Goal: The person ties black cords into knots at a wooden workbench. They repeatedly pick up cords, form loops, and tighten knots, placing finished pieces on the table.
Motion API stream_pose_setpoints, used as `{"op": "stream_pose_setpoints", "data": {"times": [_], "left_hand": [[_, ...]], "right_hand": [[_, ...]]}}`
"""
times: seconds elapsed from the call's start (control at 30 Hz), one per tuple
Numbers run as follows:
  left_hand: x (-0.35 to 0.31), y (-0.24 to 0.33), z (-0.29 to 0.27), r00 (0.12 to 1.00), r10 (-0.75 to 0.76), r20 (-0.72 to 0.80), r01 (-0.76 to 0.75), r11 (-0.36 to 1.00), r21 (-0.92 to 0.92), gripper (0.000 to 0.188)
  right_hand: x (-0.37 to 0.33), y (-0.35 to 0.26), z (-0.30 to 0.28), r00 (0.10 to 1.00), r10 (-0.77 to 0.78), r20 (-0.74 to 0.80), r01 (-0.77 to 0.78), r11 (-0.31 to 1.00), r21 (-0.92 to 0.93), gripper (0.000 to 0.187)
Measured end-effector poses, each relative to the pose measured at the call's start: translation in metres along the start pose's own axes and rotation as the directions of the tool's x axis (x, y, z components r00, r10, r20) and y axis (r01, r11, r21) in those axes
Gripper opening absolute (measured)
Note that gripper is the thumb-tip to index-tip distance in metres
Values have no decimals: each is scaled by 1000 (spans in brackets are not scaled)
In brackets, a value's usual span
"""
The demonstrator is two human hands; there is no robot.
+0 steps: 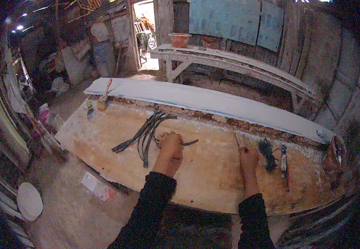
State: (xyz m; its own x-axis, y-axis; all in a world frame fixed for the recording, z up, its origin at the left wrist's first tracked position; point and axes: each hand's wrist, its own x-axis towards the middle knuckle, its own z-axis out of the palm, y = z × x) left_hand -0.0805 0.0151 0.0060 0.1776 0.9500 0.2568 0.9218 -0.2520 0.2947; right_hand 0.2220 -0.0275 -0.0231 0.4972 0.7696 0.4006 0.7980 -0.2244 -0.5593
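Observation:
My left hand (pixel 171 148) is closed over the wooden board, with a flat black strip (pixel 191 142) sticking out on its right side. Beside it, more black strips (pixel 147 129) lie in a loose, crossing heap. Farther right, my right hand (pixel 249 156) is closed, its fingertips down by thin bent wires (pixel 245 140). Whether a wire is between those fingers is hidden. A dark tangled bundle of cord or strips (pixel 267 154) lies just right of that hand. Next to it is a slim tool with a red handle (pixel 288 179).
A long white board or sheet (pixel 180 94) runs along the worktop's far edge. A brush-like tool in a small pot (pixel 103 102) stands at the far left, and a brownish plastic bag (pixel 334 157) at the right end. Behind, a bench (pixel 229 59) carries a clay-coloured bowl (pixel 179 40).

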Motion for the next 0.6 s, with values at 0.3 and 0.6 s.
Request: {"op": "stream_pose_setpoints", "data": {"times": [0.3, 0.6], "left_hand": [[-1, 34, 16, 883, 316, -346, -405, 887, -223, 18], [4, 68, 90, 628, 636, -449, -760, 378, -529, 16]], "right_hand": [[-10, -7, -2, 996, -77, -36, 85, 933, 350, 29], [-27, -26, 11, 796, -135, 591, -491, 427, 759, 31]]}}
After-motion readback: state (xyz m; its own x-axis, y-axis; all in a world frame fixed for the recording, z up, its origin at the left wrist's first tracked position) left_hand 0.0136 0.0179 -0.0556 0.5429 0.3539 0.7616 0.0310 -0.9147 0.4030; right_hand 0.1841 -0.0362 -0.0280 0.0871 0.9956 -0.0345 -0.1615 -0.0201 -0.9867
